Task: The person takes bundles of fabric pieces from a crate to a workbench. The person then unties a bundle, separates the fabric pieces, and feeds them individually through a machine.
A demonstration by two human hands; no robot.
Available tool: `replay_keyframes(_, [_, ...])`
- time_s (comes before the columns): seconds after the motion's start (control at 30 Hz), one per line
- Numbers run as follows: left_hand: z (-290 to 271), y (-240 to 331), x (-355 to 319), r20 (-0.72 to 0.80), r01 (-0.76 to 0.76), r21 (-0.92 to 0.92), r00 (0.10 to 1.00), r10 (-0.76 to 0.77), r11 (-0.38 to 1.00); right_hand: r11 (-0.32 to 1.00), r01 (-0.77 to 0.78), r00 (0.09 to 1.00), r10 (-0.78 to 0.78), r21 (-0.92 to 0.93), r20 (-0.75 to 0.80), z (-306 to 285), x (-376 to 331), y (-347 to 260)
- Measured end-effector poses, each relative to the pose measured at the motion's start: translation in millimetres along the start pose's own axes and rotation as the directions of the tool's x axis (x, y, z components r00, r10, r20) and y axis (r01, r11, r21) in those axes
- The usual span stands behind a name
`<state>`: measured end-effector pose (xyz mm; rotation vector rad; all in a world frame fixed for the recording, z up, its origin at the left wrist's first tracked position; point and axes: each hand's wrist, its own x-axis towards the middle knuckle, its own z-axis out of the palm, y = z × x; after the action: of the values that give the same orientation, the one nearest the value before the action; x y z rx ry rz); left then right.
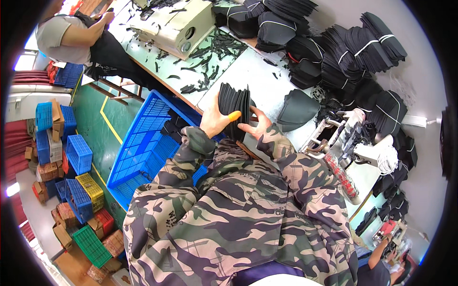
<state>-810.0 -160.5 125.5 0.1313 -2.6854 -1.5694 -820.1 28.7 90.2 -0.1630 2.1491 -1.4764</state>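
Observation:
In front of my body, both hands hold a thick stack of black, thin flat pieces [233, 104] upright at the near edge of the white table [260, 76]. My left hand [214, 120] grips the stack's left side, a yellow cover on its thumb. My right hand [260, 123] is closed against the right side, thumb and fingers pressed to the pieces. Just right of the hands lies a low pile of curved black pieces [298, 109]. Whether the stack's bottom rests on the table is hidden.
A blue crate [138, 143] stands at my left, dark pieces inside. Black scraps [202, 64] lie around a cream machine [179, 26]. Tied black bundles [334, 55] fill the far right; another machine [334, 138] sits at right. People [71, 38] are at far left and lower right.

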Motion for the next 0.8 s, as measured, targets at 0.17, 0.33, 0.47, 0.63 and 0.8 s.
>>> replay_keyframes(0.17, [4.9,12.8,-1.1,0.059,0.025,0.135,0.998,-0.033,0.991,0.996,0.046,0.999,-0.047,0.077,0.015,-1.5,0.0,20.7])
replay_keyframes(0.33, [6.0,12.0,-8.6,-0.101,0.175,0.341,0.984,-0.149,0.924,0.995,0.093,0.988,-0.087,0.043,-0.128,14.0,10.0,38.5])
replay_keyframes(0.47, [-9.4,16.5,-9.5,-0.15,0.195,0.188,0.974,-0.169,0.963,0.957,0.116,0.903,-0.213,-0.265,-0.373,-39.6,7.6,-47.3])
replay_keyframes(0.63, [5.9,36.4,3.1,-0.011,0.135,0.407,0.99,-0.143,0.903,0.915,0.011,0.999,-0.024,-0.404,-0.028,-22.0,34.7,-42.8])
replay_keyframes(0.8, [5.0,28.4,-9.6,-0.029,0.132,0.395,0.991,-0.131,0.909,0.979,-0.204,0.963,0.196,0.026,0.187,-13.4,39.1,-33.9])
